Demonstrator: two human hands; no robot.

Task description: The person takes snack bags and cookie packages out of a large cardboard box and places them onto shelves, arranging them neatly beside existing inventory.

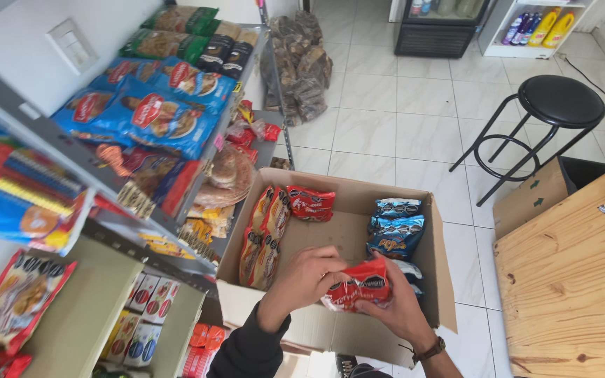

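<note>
- Both hands over the open cardboard box (437, 280): left hand (306, 276) and right hand (397, 304) clamped together on one red snack packet (358, 285), held just above the box's near edge.
- Judged roughly midway: shelves (141, 210) at left already carrying blue bags (155, 112) and other packets, yet the box far from bare.
- Inside the box: a row of orange-red packets (264, 234) standing along the left wall, red packets (311, 203) at the back, blue packets (395, 231) stacked at right.
- Beside it, a wooden worktop (568, 280); beyond, a black stool (551, 115).
</note>
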